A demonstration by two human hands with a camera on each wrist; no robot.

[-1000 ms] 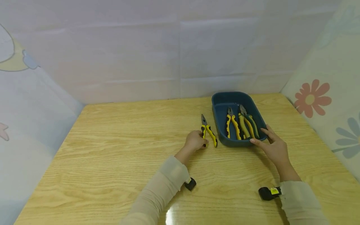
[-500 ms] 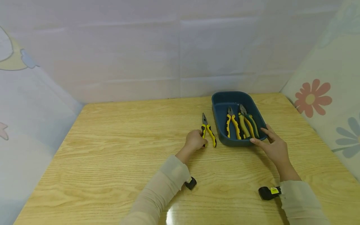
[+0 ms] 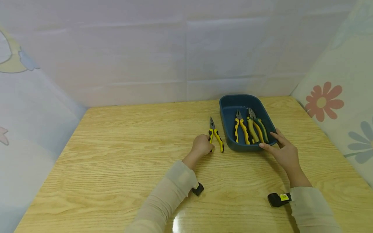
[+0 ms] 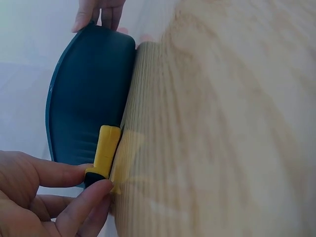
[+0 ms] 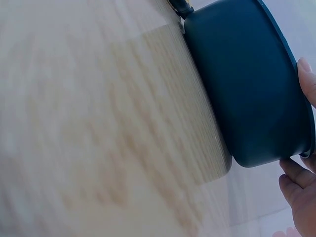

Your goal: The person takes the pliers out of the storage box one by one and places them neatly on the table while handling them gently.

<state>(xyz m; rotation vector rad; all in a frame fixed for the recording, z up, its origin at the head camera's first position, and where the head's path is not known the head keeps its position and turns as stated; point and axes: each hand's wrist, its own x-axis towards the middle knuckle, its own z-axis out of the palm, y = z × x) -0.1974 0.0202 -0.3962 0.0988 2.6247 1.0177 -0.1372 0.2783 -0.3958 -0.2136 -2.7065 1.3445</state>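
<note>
In the head view, long-nose pliers [image 3: 212, 124] with yellow and black handles lie on the table, left of a dark blue plastic bin [image 3: 243, 148]. Their nose points to the back and the handles are spread. My left hand [image 3: 201, 145] pinches the end of the left handle [image 4: 105, 150] between thumb and fingers, as the left wrist view shows. My right hand [image 3: 286, 156] grips the bin's near right corner, with the thumb on the near rim. Inside the bin lie yellow-handled pliers [image 3: 241, 127] and, beside them, more pliers [image 3: 257, 129] with yellow and green handles.
The wooden table [image 3: 122, 155] extends left of the bin. A pale sheet [image 3: 145, 55] hangs behind it, and a flower-printed sheet [image 3: 349, 136] stands close on the right. Black wrist cameras [image 3: 197, 189] hang by both sleeves.
The long-nose pliers have turned and shifted very slightly, the nose moving a little right and back. Both hands and the bin have stayed almost still.
</note>
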